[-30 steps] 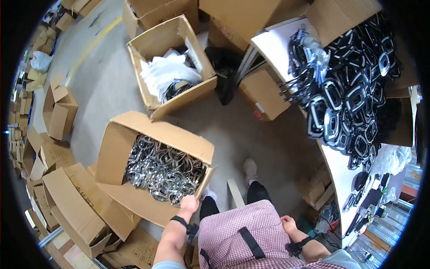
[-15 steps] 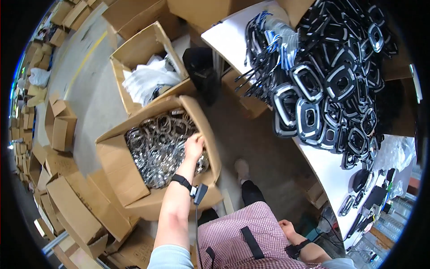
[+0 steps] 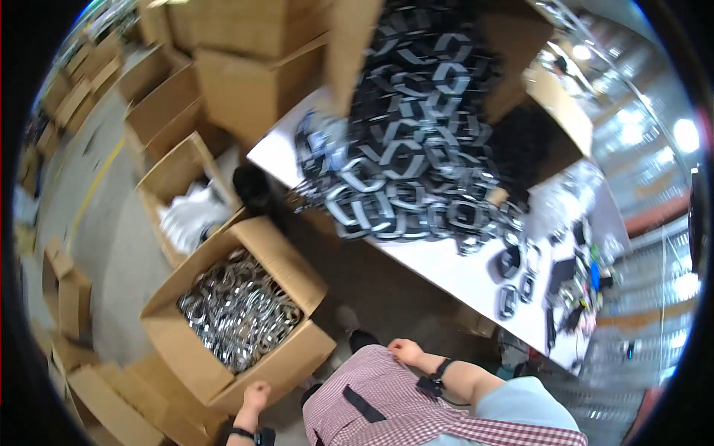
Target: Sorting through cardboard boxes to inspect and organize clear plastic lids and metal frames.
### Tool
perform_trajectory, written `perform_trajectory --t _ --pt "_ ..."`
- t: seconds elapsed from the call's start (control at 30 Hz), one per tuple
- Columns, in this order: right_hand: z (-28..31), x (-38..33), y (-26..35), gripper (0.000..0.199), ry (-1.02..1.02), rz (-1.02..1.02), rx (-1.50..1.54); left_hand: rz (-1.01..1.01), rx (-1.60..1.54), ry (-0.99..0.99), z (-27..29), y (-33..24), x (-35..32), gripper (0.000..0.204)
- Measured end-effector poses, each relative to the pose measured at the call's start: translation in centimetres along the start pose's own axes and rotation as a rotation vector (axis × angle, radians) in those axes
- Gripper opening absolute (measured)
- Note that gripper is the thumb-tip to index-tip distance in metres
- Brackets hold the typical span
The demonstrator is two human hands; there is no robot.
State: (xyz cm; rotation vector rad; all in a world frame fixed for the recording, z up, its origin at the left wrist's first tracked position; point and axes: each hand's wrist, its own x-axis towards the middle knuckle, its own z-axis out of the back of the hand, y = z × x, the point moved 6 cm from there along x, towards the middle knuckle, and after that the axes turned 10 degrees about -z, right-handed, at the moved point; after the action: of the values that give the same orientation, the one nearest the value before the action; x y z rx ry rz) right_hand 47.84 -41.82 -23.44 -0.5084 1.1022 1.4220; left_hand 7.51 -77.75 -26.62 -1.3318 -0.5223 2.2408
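My left hand (image 3: 256, 394) hangs just outside the near edge of a cardboard box (image 3: 294, 357), its fingers curled and nothing visible in them. The box stands with its flaps spread and is full of shiny silver ring-like parts (image 3: 242, 308). My right hand (image 3: 405, 351) is beside the checked apron (image 3: 342, 401) over my lap, its fingers curled together with no object showing. On the white table (image 3: 424, 267) to the right lies a large heap of black and silver rounded frames (image 3: 420, 160), blurred by motion.
Behind the full box is another carton (image 3: 178, 152) with white plastic wrapping in it. Tall cartons (image 3: 238, 89) stand at the far side. Loose frames (image 3: 507, 301), clear plastic bags (image 3: 569, 201) and small dark items lie at the table's right end. Opened cartons (image 3: 111, 401) lie at lower left.
My left hand has drawn back from over the box of silver parts to outside its near edge. My right hand has come up beside the apron. The view has swung to the right.
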Motion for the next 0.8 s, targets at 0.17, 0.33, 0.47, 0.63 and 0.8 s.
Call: perform_trajectory --t 0.17,0.33,0.47,0.63,0.8 --pt "1.7 -5.5 2.4 0.022 -0.088 0.068 0.216 -0.263 0.131 0.174 1.1 -12.4 -3.0 0.033" --pt "1.6 -10.9 -1.1 0.022 -0.305 0.097 0.325 -0.553 0.381 0.209 0.8 -21.5 -2.1 0.035" --pt "6.6 -16.7 -6.7 0.016 -0.720 0.103 0.585 -0.709 0.536 0.282 -2.4 -30.0 -2.8 0.036" --pt "20.1 -19.2 -16.6 0.026 -1.298 -0.041 0.573 -0.828 0.521 0.456 -8.7 -40.3 -4.1 0.033" --pt "33.0 -15.6 -23.4 0.057 -1.486 -0.290 0.406 -0.789 0.737 0.535 -15.8 -46.9 -2.4 0.034"
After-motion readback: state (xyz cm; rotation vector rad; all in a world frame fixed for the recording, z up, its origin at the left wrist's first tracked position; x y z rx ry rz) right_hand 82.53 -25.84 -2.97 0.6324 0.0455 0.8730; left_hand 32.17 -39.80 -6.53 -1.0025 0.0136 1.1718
